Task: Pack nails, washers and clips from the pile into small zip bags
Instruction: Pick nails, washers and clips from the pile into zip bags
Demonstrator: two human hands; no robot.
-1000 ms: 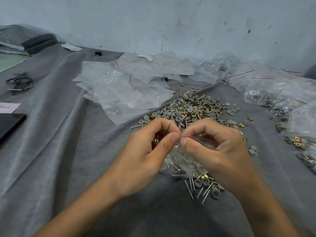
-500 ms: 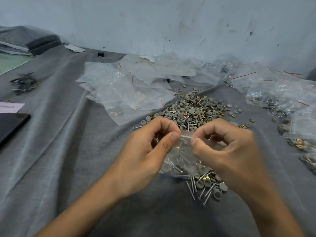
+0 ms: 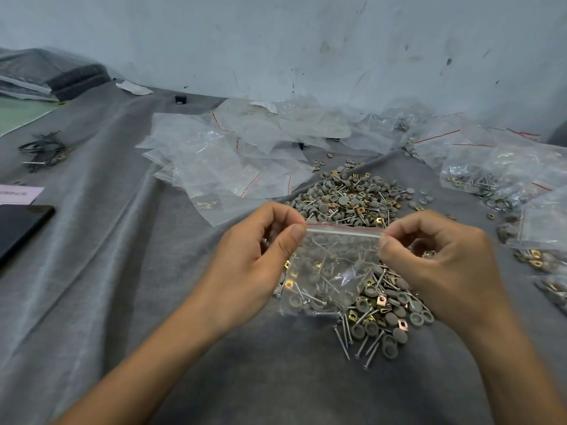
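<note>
Clear bag (image 3: 331, 265), part-filled, stretched above pile (image 3: 387, 305): left grip (image 3: 248, 265) and right grip (image 3: 438, 265) each pinch one end of zip strip, tension aligning seal, probably for closing.

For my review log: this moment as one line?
left hand pinches small clear plastic zip bag top-left | right hand pinches top-right | contents: grey washers, nails

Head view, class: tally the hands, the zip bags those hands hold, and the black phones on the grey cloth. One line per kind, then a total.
Hands: 2 (left hand, right hand)
Held zip bag: 1
Flat black phone: 1
Total: 4
</note>
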